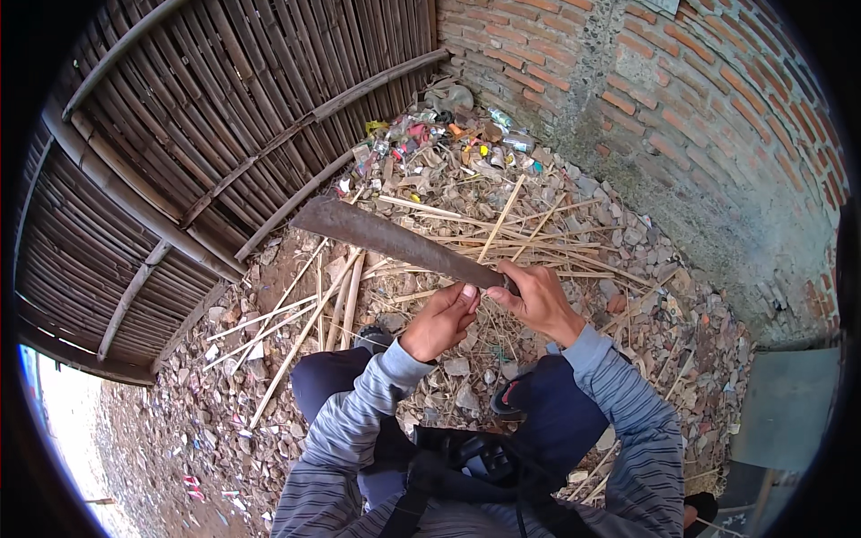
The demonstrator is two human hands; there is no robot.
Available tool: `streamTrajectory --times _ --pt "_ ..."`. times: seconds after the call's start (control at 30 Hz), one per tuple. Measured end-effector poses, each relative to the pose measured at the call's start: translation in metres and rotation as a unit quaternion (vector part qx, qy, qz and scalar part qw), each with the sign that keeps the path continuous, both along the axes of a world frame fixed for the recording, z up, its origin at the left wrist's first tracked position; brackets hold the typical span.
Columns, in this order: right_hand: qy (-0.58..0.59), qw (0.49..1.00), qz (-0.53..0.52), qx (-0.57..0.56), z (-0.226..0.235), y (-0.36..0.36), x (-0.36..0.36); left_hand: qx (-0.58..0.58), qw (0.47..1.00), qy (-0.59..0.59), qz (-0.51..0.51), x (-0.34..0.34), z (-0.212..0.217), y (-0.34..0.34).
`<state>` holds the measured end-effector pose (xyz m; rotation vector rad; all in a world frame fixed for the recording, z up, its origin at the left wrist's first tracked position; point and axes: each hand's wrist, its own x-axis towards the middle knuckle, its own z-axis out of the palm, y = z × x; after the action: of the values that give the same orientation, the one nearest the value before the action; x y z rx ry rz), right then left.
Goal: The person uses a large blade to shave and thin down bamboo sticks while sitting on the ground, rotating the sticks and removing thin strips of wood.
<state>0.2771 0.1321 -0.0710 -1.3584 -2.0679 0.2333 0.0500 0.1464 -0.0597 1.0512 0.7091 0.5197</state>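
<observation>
Black strap at chest, knees below; right hand closed round machete handle; blade runs up-left over bamboo strips on rubble; left hand fingers curled, thumb on blade near the handle, seems to pinch a thin sliver, can't confirm; woven fence left, brick wall right.

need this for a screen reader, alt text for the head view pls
Seen from above, a squatting person's right hand grips a long dark blade while the left hand pinches near its base. Split bamboo strips lie on rubble between a bamboo fence and brick wall.
</observation>
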Motion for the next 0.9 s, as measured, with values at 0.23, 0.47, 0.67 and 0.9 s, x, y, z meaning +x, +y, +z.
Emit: streamTrajectory --times 0.23,0.47,0.67,0.9 --pt "-0.029 0.999 -0.027 0.005 -0.011 0.007 0.008 -0.007 1.000 0.009 0.003 -0.002 -0.018 0.003" --pt "-0.028 0.975 -0.209 -0.070 -0.021 0.048 0.072 -0.020 0.999 0.010 -0.048 -0.014 -0.005 -0.010" --pt "0.316 0.883 -0.296 -0.182 -0.031 0.052 0.129 -0.053 0.998 -0.022 -0.003 -0.031 -0.019 -0.002" --pt "0.584 0.789 -0.040 -0.185 0.061 0.005 0.026 0.093 0.995 -0.015 -0.038 -0.013 -0.011 -0.008"
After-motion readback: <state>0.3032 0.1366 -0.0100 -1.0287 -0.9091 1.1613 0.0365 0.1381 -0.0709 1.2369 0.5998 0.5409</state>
